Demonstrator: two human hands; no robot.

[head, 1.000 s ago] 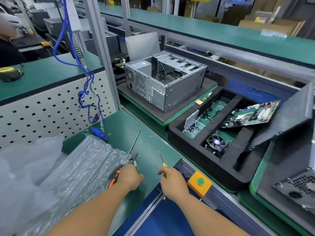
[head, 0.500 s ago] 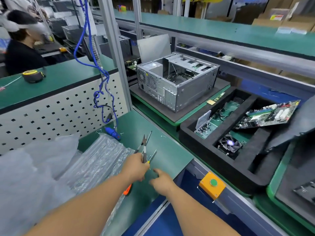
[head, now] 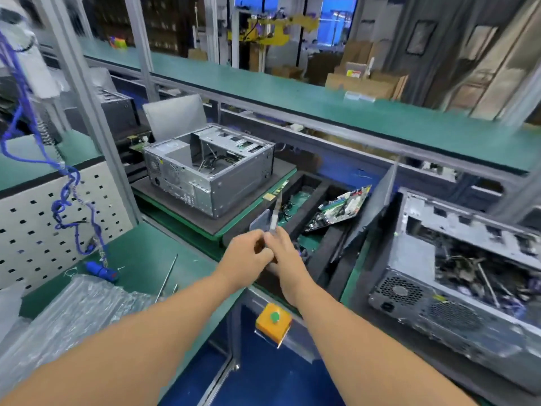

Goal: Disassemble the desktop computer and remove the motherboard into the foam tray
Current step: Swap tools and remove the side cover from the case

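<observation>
1. Now both hands meet in mid-air over the near edge of the black foam tray. The left hand and the right hand are curled round one slim metal-tipped hand tool, its tip pointing up and away. Motion blur hides which fingers carry the load.

2. The green motherboard with white slots already lies tilted in the tray's far compartment, leaning on a foam divider. Risk one, as I judge it: a fumbled hand-over drops the tool straight onto that board or the parts beside it.

3. The grey steel open computer case on the right sits close by, with its tangle of dark cables exposed. Swinging the tool in quickly could snag a cable or scratch what is inside.

4. The emptied grey computer case at the back rests on its dark pad, well clear of the hands.

5. A long thin screwdriver lies on the green bench mat near the left forearm; a careless elbow could roll it off.
</observation>
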